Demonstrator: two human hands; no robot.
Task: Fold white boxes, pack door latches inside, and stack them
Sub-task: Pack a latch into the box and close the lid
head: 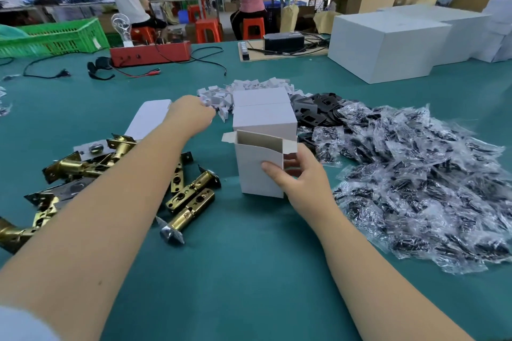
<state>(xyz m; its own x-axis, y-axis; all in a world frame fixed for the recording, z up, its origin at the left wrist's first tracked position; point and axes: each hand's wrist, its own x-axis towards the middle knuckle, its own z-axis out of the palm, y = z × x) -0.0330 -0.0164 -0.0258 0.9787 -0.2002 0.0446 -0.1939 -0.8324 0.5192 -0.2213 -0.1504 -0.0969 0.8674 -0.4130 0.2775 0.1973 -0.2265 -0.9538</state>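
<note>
A folded white box [257, 171] stands upright on the green table, its top flaps open. My right hand [296, 174] grips its right side, thumb on the front face. Right behind it stands a taller closed white box [263, 113]. My left hand [191, 113] reaches out to the pile of small white card pieces [249, 86] and its fingers curl at the pile's left edge; I cannot tell what they hold. Several brass door latches [191, 196] lie at the left under my left forearm. Flat white box blanks [148, 119] lie beyond the latches.
Black strike plates [315, 111] and a wide heap of clear bags with black screws [415, 183] fill the right. Large stacks of white boxes [388, 44] stand at the back right. A red tester box [151, 54] with cables and a green crate [55, 39] sit at the back left. People work beyond.
</note>
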